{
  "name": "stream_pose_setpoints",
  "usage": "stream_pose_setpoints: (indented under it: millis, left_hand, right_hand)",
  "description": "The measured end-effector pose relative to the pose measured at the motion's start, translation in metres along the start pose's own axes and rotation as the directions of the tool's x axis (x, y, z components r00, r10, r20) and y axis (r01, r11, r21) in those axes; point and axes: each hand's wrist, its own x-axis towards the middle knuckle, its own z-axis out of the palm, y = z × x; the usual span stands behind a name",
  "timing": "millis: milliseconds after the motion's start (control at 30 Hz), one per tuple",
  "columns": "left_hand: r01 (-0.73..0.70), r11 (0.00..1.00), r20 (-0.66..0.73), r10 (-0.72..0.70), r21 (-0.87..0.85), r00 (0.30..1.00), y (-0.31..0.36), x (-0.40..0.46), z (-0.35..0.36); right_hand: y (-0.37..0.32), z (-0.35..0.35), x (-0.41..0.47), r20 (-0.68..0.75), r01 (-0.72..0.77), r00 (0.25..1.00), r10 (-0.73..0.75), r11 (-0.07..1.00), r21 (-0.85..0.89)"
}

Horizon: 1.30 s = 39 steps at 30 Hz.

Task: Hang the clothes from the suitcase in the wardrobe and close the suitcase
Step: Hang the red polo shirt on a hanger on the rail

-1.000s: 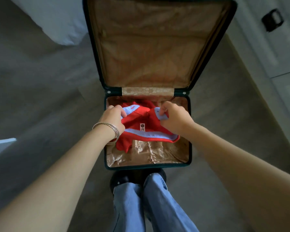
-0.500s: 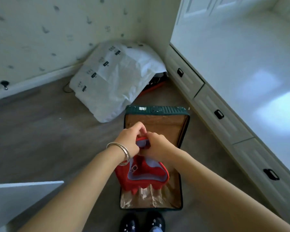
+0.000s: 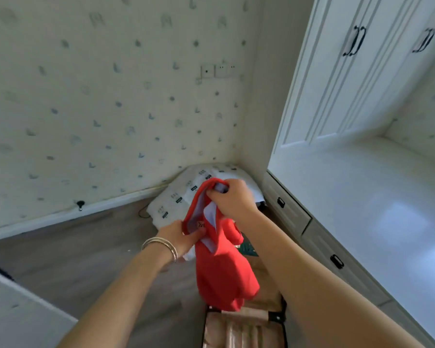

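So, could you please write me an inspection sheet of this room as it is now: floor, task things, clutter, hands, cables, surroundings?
Surface: grey wood floor, bare near the wall.
Job's things: red garment held up above the open suitcase; wardrobe doors shut.
Clutter: white printed bag in the corner.
Hands: left hand and right hand both grip the garment's collar.
Cables: thin dark cord beside the bag.
Surroundings: patterned wallpaper, wall sockets, drawers.
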Motion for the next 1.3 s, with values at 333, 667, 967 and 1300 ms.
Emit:
stream_pose_setpoints:
  millis: [333, 667, 967, 1300]
  left_hand:
    - [-0.059, 0.971, -0.232, 0.004, -0.232, 0.973, 0.037, -0.07, -0.097]
    - [-0.132, 0.975, -0.833, -0.079, -0.18, 0.548, 0.034, -0.144, -0.188]
    - [0.05, 0.997, -0.898, -0.07, -0.053, 0.435, -0.007, -0.253, -0.211]
    - [0.407, 0.909, -0.815, -0.304, -0.093, 0.494, -0.089, -0.383, -0.224]
  right_hand:
    - [-0.117, -0.012, -0.016, 0.014, 0.126, 0.991, -0.131, 0.974, 0.188]
    - [-0.155, -0.019, -0.029, 0.323, 0.259, 0.903, -0.284, 0.959, 0.119]
    - [-0.202, 0.02, -0.077, 0.481, 0.66, 0.734, -0.48, 0.671, -0.338]
    - [-0.257, 0.108, -0.177, 0.646, 0.828, 0.452, -0.615, 0.558, -0.048]
